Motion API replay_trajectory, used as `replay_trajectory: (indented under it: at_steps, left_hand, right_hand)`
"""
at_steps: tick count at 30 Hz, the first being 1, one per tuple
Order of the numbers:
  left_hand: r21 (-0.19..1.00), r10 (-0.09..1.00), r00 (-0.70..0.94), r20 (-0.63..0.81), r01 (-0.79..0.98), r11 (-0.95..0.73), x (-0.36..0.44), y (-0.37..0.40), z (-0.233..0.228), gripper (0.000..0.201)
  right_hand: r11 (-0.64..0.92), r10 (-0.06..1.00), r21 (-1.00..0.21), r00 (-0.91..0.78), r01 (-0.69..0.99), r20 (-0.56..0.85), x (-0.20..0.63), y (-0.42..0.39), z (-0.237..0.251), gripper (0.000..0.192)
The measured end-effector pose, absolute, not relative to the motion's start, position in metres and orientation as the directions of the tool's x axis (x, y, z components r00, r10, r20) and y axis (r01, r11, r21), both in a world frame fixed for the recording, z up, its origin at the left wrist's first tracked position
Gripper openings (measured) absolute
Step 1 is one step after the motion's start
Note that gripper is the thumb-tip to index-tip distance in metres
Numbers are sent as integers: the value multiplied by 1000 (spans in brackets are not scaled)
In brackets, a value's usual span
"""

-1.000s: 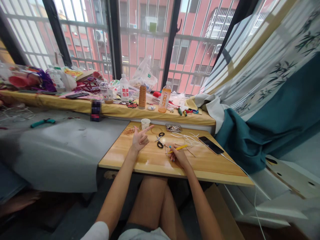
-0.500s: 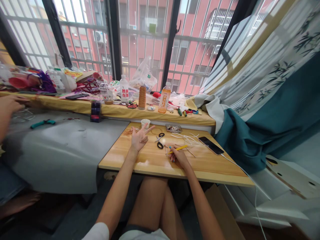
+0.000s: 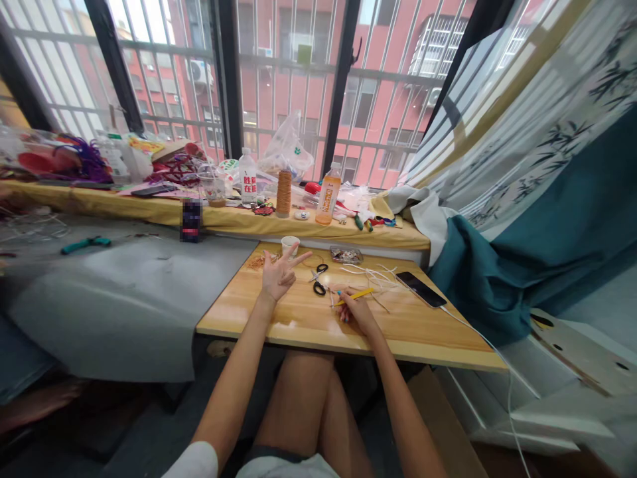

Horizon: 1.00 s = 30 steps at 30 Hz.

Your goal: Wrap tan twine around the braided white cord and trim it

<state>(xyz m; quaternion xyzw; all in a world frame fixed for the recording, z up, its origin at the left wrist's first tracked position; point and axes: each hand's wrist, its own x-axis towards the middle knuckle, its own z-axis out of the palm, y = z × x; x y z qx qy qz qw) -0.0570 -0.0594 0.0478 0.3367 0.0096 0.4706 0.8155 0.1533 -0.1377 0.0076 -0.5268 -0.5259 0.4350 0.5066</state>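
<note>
Left hand (image 3: 279, 277) stretched out, right hand (image 3: 352, 309) holding a yellow stick (image 3: 362, 293)

Both hands are apart from each other, over a wooden table (image 3: 298, 326). On the left hand, the thumb and two fingers stick out and the others curl in. It is in front of a white paper cup (image 3: 285, 247), but I can't tell if they touch. The right hand is pinched around the yellow stick, which sits on a slant.

Thin brown strips (image 3: 381, 303) lie near the right hand. Black-handled scissors (image 3: 315, 276) lie between the hands, a bit farther back. White cords (image 3: 371, 273) and a phone (image 3: 421, 290) are on the right side. At the back is a little tray (image 3: 348, 261) with small bits in it.

Behind the table, a brown spool (image 3: 283, 192) and an orange drink bottle (image 3: 327, 199) stand on a ledge with yellow cloth (image 3: 239, 224).
</note>
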Motion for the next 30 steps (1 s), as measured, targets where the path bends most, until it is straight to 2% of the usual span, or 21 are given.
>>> replay_trajectory:
  at_steps: [5,11,18,30]
  left_hand:
    - [539,723,578,380,-773,335,-57,-58,47,74]
    - [554,709,582,398,-769,320,-58,-58,46,74]
    - [553,719,573,393,-772,313,-58,-57,46,74]
    - [546,739,548,392,-785,293,-60,-58,45,70]
  right_hand:
    - [72,995,-991,63,109,79,153,-138,9,24]
    - [86,994,-989,58,117,93,153,-137,8,29]
    - [86,994,-989,57,118,94,155,-136,7,35]
    - [112,993,-993,25,44,114,158,-137,8,31]
